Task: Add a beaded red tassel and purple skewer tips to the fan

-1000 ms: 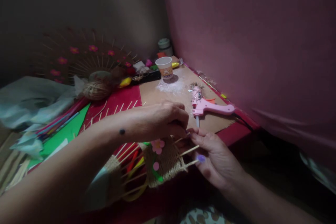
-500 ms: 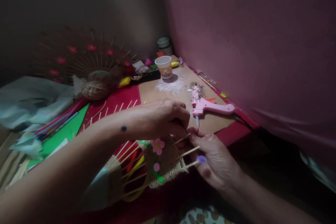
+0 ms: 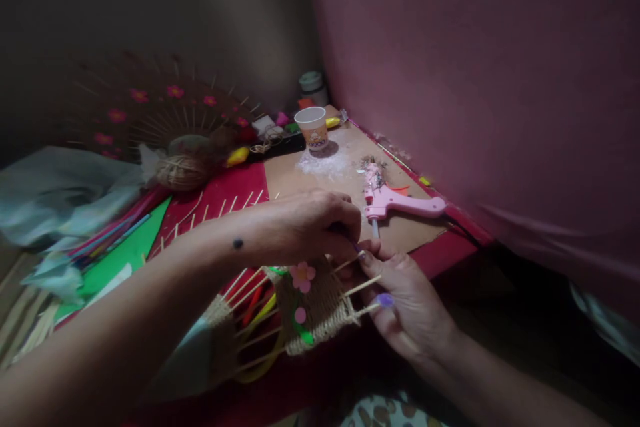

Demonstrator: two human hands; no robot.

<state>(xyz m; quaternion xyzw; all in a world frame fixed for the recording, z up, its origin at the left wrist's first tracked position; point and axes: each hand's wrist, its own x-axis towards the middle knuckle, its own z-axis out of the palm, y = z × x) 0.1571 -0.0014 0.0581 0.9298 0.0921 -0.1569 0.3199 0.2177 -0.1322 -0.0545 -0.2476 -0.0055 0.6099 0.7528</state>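
A fan (image 3: 320, 307) woven from twine over thin wooden sticks lies tilted below my hands, with pink flowers and green leaves on it. A purple fuzzy tip (image 3: 385, 300) covers the end of one stick; the stick beside it is bare. My right hand (image 3: 413, 303) grips the fan's right edge from beneath, thumb and forefinger near a stick end. My left hand (image 3: 320, 223) reaches across the fan with its fingers pinched together by my right thumb. A tiny purple bit shows at these fingertips, too small to name, and the curled fingers hide the rest.
A pink glue gun (image 3: 387, 203) lies on a cardboard sheet (image 3: 415, 233) beyond my hands. Behind stands a paper cup (image 3: 313, 130). To the left are a twine ball (image 3: 181, 172), green paper (image 3: 120, 267) and a finished-looking fan with flowers (image 3: 175, 113).
The woven fan has shifted very slightly, and my left fingertips have tilted a little, with more of the purple bit showing. Both hands stay in nearly the same place.
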